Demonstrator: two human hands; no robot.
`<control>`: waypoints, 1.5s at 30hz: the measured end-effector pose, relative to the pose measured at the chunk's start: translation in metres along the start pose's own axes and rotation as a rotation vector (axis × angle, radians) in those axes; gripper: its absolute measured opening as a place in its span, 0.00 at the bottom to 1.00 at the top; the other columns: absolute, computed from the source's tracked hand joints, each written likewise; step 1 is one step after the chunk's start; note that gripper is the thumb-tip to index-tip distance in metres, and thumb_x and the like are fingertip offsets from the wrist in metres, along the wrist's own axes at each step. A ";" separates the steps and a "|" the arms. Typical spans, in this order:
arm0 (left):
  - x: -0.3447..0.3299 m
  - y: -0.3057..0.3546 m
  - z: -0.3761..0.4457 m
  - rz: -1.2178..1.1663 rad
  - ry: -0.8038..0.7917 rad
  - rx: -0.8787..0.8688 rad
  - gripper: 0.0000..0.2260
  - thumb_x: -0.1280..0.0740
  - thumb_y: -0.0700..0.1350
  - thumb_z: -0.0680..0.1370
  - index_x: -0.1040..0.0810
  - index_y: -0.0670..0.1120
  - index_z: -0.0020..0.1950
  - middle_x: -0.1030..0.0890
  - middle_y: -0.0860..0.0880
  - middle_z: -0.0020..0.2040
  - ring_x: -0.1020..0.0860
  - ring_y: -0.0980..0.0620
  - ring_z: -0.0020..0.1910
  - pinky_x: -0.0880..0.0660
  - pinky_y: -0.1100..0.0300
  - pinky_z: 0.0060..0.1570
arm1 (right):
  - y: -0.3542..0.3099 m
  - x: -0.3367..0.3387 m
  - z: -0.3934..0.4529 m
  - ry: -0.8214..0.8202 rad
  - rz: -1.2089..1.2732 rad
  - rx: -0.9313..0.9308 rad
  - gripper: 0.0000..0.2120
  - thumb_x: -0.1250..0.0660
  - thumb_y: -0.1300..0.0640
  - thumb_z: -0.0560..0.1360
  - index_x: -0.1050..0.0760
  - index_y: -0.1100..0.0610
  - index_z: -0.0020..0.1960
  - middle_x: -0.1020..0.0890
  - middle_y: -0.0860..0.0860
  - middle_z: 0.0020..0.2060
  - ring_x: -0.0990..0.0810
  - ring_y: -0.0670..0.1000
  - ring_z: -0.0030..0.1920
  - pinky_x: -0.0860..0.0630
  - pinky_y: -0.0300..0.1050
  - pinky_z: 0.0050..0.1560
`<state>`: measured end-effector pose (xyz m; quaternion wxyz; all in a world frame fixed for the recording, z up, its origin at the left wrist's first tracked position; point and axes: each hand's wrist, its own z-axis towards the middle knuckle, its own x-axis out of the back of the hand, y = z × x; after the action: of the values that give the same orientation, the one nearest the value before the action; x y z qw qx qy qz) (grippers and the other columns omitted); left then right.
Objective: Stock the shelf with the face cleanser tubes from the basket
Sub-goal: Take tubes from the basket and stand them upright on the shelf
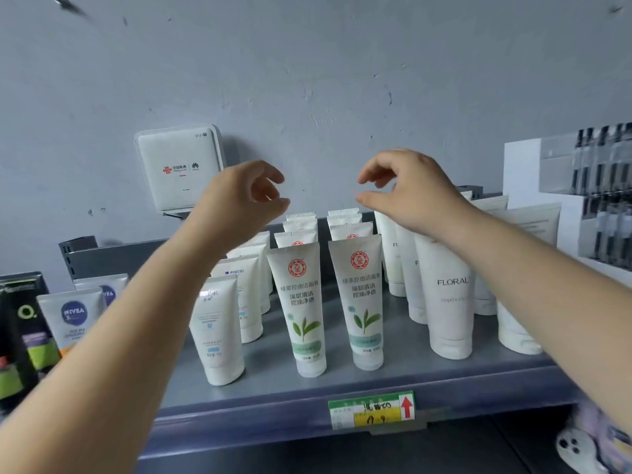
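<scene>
Two rows of white face cleanser tubes with a green leaf print stand cap-down on the grey metal shelf (273,398); the front left tube (301,302) and front right tube (362,295) lead several more behind them. My left hand (239,200) hovers above the back of the left row, fingers loosely curled, holding nothing. My right hand (407,189) hovers above the back of the right row, also loosely curled and empty. Neither hand touches a tube. The basket is not in view.
White FLORAL tubes (448,295) stand to the right, blue-print white tubes (215,330) and a NIVEA tube (73,319) to the left. A white router box (179,169) hangs on the wall. A white display stand (581,200) sits far right. A price tag (372,410) marks the shelf edge.
</scene>
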<state>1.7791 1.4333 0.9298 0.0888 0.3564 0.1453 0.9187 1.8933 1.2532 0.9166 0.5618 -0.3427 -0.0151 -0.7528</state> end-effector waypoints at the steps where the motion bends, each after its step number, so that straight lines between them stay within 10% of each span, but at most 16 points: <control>1: -0.002 -0.004 0.013 0.062 -0.086 0.011 0.10 0.30 0.41 0.73 0.22 0.46 0.54 0.21 0.51 0.42 0.21 0.51 0.45 0.29 0.61 0.48 | 0.002 0.000 0.014 -0.039 -0.058 0.026 0.08 0.30 0.59 0.70 0.22 0.58 0.49 0.20 0.54 0.49 0.26 0.48 0.45 0.32 0.33 0.43; 10: -0.037 -0.032 0.054 0.271 -0.549 0.073 0.14 0.29 0.46 0.73 0.22 0.46 0.58 0.22 0.52 0.47 0.23 0.49 0.49 0.30 0.61 0.48 | 0.010 -0.028 0.075 -0.736 -0.552 0.108 0.15 0.30 0.54 0.72 0.22 0.56 0.58 0.19 0.50 0.54 0.24 0.49 0.48 0.31 0.38 0.47; 17: -0.048 -0.049 0.057 0.255 -0.615 0.063 0.07 0.30 0.45 0.73 0.18 0.46 0.50 0.17 0.48 0.45 0.23 0.51 0.41 0.28 0.63 0.41 | 0.019 -0.048 0.082 -0.925 -0.559 0.049 0.11 0.27 0.55 0.69 0.20 0.54 0.52 0.17 0.52 0.48 0.18 0.54 0.50 0.24 0.45 0.51; 27: -0.047 -0.056 0.061 0.181 -0.629 0.042 0.04 0.29 0.44 0.73 0.18 0.48 0.47 0.16 0.47 0.43 0.27 0.64 0.23 0.34 0.75 0.25 | 0.026 -0.047 0.080 -0.925 -0.416 0.026 0.05 0.27 0.59 0.69 0.20 0.50 0.43 0.23 0.34 0.21 0.24 0.42 0.33 0.27 0.36 0.37; 45: -0.031 -0.061 0.074 0.123 -0.406 0.066 0.03 0.30 0.43 0.74 0.18 0.50 0.42 0.18 0.50 0.34 0.26 0.64 0.25 0.30 0.71 0.29 | 0.028 -0.029 0.084 -0.664 -0.362 0.004 0.08 0.30 0.57 0.71 0.19 0.54 0.49 0.15 0.52 0.46 0.21 0.47 0.43 0.25 0.42 0.50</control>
<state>1.8557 1.4972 0.9429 0.0483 0.5452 0.1323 0.8264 1.9632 1.3012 0.9559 0.3847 -0.5587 -0.2582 -0.6879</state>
